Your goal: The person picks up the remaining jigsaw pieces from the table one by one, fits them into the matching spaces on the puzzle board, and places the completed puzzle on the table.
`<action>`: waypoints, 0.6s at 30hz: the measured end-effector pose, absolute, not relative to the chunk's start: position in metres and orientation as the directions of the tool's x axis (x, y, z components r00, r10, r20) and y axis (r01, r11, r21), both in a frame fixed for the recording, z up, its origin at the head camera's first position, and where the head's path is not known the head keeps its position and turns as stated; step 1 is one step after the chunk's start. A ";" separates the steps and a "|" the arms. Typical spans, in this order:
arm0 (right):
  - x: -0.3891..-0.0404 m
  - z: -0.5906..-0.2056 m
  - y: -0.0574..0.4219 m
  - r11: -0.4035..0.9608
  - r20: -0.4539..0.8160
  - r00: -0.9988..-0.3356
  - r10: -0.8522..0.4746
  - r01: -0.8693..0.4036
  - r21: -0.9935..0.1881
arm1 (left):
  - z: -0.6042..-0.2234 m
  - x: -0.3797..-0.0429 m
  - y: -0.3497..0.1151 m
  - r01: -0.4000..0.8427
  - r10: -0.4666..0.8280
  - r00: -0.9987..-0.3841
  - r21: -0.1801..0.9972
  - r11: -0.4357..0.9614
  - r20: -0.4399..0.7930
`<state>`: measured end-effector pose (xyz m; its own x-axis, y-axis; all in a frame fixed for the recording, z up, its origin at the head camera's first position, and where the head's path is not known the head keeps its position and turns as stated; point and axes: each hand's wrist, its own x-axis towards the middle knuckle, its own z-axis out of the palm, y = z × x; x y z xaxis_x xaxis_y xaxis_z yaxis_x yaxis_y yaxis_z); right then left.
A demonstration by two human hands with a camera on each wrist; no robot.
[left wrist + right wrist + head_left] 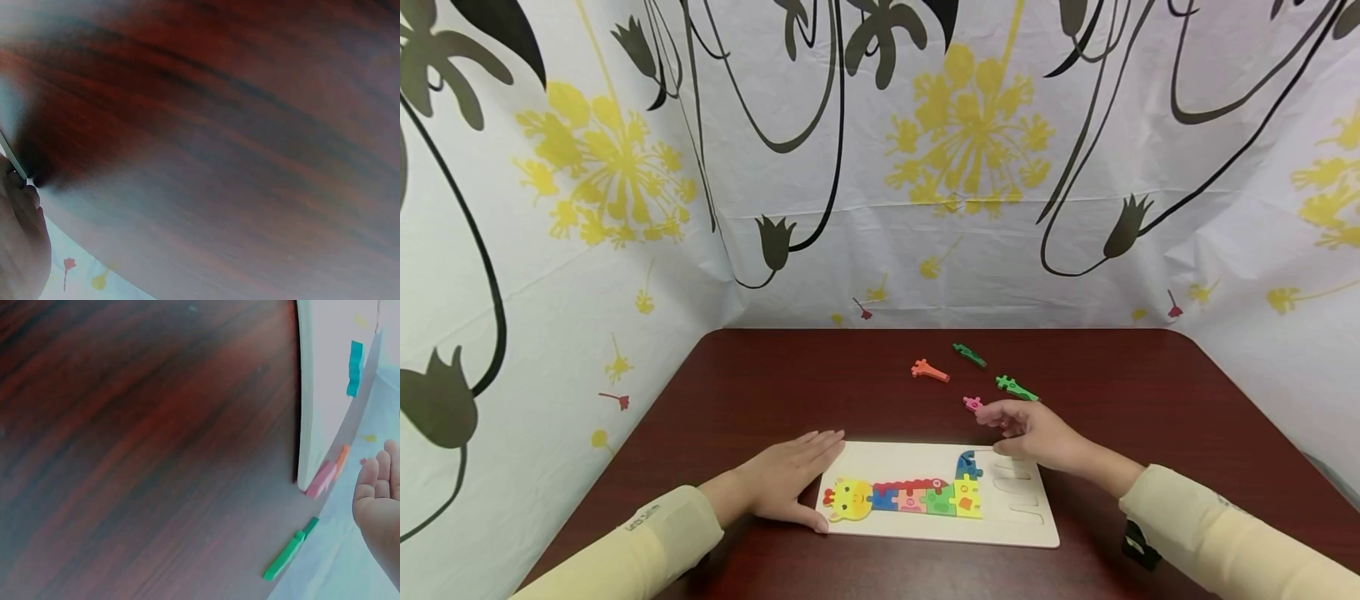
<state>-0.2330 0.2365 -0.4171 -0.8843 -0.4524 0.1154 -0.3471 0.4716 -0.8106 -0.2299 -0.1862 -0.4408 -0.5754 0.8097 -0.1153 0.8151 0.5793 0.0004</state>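
"Head view: what is held?"

"Nothing visibly. Cream rectangular board (pixel 895 460) with multicoloured giraffe puzzle (pixel 912 500) is touched at its left edge by left hand (pixel 793 475), fingers straight. Small pink puzzle piece (pixel 972 404) lies beyond; right hand (pixel 1033 433) is held just beside it, fingers loosely bent."

"Left wrist?"

"Hand barely caught; finger spread cannot be told."

"Right wrist?"

"Pink piece near board's corner. Could be knocked away, it is judged, if brushed by fingertips before being pinched."

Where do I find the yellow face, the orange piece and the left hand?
Yellow face (pixel 852 500): head view, its middle.
Orange piece (pixel 932 372): head view, its stem.
Left hand (pixel 788 475): head view, back of it.
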 end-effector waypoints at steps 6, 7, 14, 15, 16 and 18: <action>-0.233 -0.413 0.242 0.473 0.138 -0.899 -0.415 -0.344 -0.811 | -0.440 -0.230 -0.186 0.817 0.812 -0.572 0.000 0.576 -0.115; -0.233 -0.413 0.243 0.475 0.137 -0.901 -0.411 -0.340 -0.812 | -0.440 -0.230 -0.186 0.818 0.812 -0.572 0.001 0.576 -0.114; -0.236 -0.412 0.249 0.465 0.139 -0.910 -0.391 -0.325 -0.824 | -0.439 -0.230 -0.186 0.819 0.815 -0.568 0.016 0.573 -0.110; -0.236 -0.412 0.250 0.463 0.141 -0.912 -0.386 -0.324 -0.825 | -0.439 -0.230 -0.186 0.819 0.815 -0.568 0.019 0.574 -0.110; -0.237 -0.412 0.251 0.459 0.144 -0.913 -0.382 -0.323 -0.828 | -0.439 -0.230 -0.187 0.819 0.816 -0.568 0.020 0.573 -0.110; -0.237 -0.412 0.253 0.455 0.149 -0.917 -0.369 -0.318 -0.832 | -0.440 -0.230 -0.187 0.819 0.815 -0.568 0.019 0.573 -0.112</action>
